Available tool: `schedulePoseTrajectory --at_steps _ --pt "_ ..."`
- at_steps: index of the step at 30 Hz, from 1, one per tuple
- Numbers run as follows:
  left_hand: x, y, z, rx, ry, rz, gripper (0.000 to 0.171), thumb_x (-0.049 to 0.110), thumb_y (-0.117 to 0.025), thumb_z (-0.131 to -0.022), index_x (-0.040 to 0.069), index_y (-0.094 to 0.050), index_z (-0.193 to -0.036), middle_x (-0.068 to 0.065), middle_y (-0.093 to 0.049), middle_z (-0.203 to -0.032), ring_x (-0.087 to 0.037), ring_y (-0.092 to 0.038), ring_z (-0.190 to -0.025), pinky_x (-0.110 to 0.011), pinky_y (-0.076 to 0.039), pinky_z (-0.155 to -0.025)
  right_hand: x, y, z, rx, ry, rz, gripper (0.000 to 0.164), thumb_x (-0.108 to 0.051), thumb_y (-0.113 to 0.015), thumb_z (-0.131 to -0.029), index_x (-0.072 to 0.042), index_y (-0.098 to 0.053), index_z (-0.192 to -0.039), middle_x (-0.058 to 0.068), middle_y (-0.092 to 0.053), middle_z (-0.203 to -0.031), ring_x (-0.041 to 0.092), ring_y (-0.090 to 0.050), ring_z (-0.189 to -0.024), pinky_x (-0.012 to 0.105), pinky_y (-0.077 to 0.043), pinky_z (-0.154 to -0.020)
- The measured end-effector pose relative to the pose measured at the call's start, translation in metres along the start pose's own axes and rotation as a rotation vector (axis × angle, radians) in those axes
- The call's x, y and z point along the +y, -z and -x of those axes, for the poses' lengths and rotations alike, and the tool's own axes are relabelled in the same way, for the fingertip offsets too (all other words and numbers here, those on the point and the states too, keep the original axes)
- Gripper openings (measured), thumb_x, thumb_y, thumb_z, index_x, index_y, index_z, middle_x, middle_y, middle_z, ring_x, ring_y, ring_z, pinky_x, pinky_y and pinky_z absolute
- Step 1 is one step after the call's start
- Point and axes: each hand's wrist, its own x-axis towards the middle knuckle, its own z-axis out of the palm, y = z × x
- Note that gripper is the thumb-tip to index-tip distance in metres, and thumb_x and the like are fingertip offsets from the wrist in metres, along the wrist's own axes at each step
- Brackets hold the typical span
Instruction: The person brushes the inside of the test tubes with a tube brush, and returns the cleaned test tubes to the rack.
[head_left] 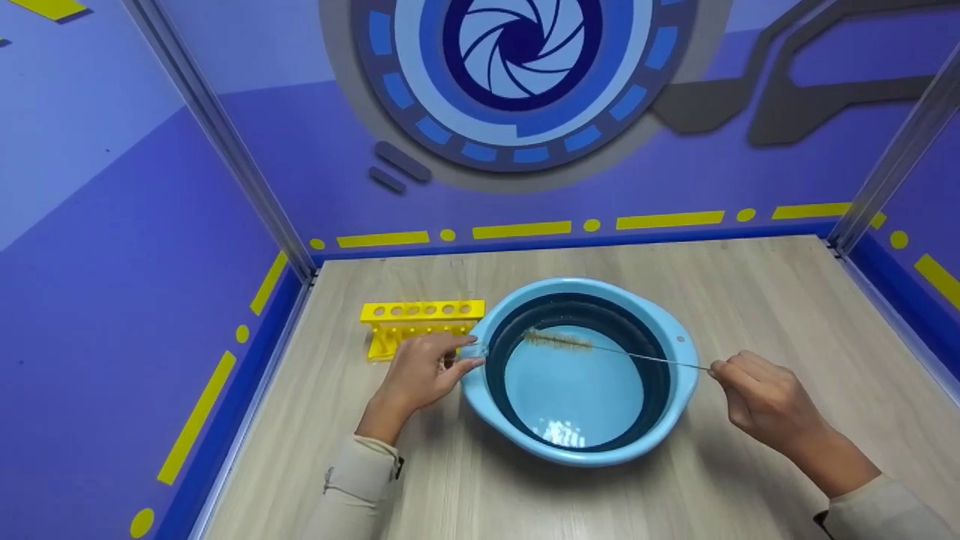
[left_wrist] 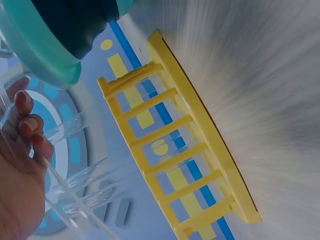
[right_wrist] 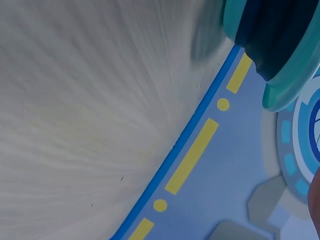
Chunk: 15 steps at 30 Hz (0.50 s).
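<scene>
My left hand (head_left: 427, 371) pinches a clear test tube (head_left: 474, 349) at the left rim of a light-blue basin (head_left: 577, 456). In the left wrist view that hand (left_wrist: 22, 165) has curled fingers, with the transparent tube (left_wrist: 75, 200) slanting down past them. Over the basin hangs a test tube brush (head_left: 559, 340) with tan bristles, its tip pointing left toward the tube. My right hand (head_left: 765, 401) grips the end of its thin wire handle (head_left: 652, 358), right of the basin. Only a sliver of the right hand (right_wrist: 314, 205) shows in the right wrist view.
Behind my left hand stands a yellow test tube rack (head_left: 424, 309), close to the basin's left side, with several clear tubes (left_wrist: 75, 125) upright in it. The wood-grain table (head_left: 322, 420) is bounded by a blue back wall (head_left: 525, 210) and side panels.
</scene>
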Motion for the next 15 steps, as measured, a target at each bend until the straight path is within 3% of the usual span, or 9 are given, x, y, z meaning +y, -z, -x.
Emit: schedulePoseTrajectory --at_steps 5,8,12,15 --pt "-0.002 0.005 0.000 0.030 0.017 0.054 0.038 0.043 -0.068 -0.105 0.023 -0.073 -0.137 0.004 -0.080 -0.117 -0.014 -0.069 -0.100 -0.037 -0.060 -0.094 -0.004 -0.008 -0.001 -0.022 -0.043 -0.007 0.042 -0.022 -0.050 -0.114 -0.005 -0.068 -0.080 -0.003 -0.052 -0.067 0.004 -0.040 -0.062 0.018 -0.042 -0.050" --pt "-0.003 0.008 -0.002 0.076 0.023 0.075 0.036 0.037 -0.069 -0.105 0.021 -0.073 -0.137 0.001 -0.080 -0.116 -0.018 -0.071 -0.102 -0.041 -0.061 -0.100 -0.007 -0.014 -0.003 -0.013 -0.043 -0.016 0.042 -0.022 -0.050 -0.114 -0.005 -0.068 -0.080 -0.003 -0.050 -0.067 0.004 -0.039 -0.062 0.018 -0.039 -0.049" --pt "-0.005 0.015 -0.009 0.224 -0.039 0.063 0.034 0.031 -0.072 -0.103 0.018 -0.074 -0.134 -0.002 -0.081 -0.107 -0.021 -0.073 -0.103 -0.045 -0.057 -0.105 -0.008 -0.020 -0.002 -0.029 -0.054 -0.027 0.040 -0.021 -0.049 -0.114 -0.006 -0.069 -0.082 -0.003 -0.052 -0.068 0.003 -0.042 -0.062 0.016 -0.040 -0.050" --pt "-0.006 0.021 -0.017 0.357 -0.102 0.061 0.033 0.028 -0.076 -0.100 0.015 -0.075 -0.130 -0.003 -0.082 -0.110 -0.022 -0.073 -0.106 -0.046 -0.052 -0.104 -0.008 -0.023 0.001 -0.070 -0.079 -0.033 0.038 -0.022 -0.049 -0.113 -0.007 -0.070 -0.086 -0.004 -0.055 -0.070 0.003 -0.045 -0.063 0.015 -0.044 -0.054"
